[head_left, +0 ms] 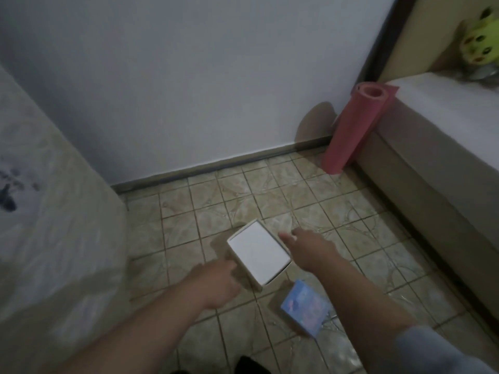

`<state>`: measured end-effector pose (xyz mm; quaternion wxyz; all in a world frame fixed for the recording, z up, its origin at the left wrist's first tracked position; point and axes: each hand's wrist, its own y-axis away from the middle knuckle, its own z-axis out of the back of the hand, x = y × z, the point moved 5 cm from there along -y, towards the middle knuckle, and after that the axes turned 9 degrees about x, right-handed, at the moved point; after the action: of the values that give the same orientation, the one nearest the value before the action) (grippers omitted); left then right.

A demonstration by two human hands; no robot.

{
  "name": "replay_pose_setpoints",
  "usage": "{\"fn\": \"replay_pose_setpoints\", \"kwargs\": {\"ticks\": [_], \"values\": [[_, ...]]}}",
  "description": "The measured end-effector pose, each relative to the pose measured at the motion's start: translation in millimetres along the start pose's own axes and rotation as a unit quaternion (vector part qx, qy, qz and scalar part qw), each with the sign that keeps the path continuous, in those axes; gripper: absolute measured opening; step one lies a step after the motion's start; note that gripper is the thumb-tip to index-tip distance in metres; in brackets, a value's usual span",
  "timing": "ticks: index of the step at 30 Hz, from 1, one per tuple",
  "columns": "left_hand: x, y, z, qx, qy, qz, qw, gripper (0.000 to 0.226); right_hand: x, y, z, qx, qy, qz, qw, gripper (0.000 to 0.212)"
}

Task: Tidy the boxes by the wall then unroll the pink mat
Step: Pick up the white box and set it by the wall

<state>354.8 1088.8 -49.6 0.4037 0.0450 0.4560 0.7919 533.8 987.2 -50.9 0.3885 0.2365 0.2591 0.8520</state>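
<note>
white box: flat on the tiled floor, dead centre of the view, turned a bit diagonal so one corner aims toward 11 o'clock. Plain white top, cream sides.
left hand: at about 8 o'clock of the white box, fingers stretched out toward its near-left edge, right at it. Pretty blurry, so can't say for sure whether touching. Looks relaxed and holding nothing.
right hand: at 3 o'clock of the white box, just beside its right edge. Fingers straight and pointing toward 10 o'clock, gripping nothing. Contact with the box hard to tell.
blue box: smaller, bluish printed top, lying at 5 o'clock of the white box, tucked partly under the right forearm. Close to the white one but not touching it.
pink mat: rolled up and standing on end, leaning a little, way off at 1 o'clock in the corner. Wedged between the wall and the end of the bed, well apart from both boxes and both hands.
left side: pale patterned bedding or fabric filling everything around 9 o'clock.
top right: yellow-green plush toy sitting up on the bed at 2 o'clock.
</note>
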Motion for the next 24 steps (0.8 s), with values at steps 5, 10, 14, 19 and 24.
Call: {"fn": "replay_pose_setpoints", "kwargs": {"ticks": [5,10,14,19,24], "values": [[13.1,-69.3,43.7,0.057,-0.031,-0.053,0.996,0.051,-5.0,-61.1,53.9,-0.071,-0.119,-0.058,0.989,0.063],[31.9,-154.3,133.9,0.012,-0.040,-0.098,0.994,0.054,-22.8,-97.0,21.1,-0.119,-0.274,-0.147,0.943,0.060],[38.4,-227.4,182.1,-0.054,-0.093,-0.117,0.987,0.053,-32.7,-122.2,-56.5,-0.130,-0.399,-0.222,0.880,0.064],[66.4,-331.0,165.2,-0.079,-0.066,-0.174,0.979,0.071,-46.6,-168.8,-152.3,-0.203,-0.473,-0.270,0.814,0.068],[112.9,-434.9,89.9,-0.103,-0.014,-0.190,0.976,0.077,-66.6,-245.6,-250.3,-0.234,-0.515,-0.257,0.784,0.075]]}}
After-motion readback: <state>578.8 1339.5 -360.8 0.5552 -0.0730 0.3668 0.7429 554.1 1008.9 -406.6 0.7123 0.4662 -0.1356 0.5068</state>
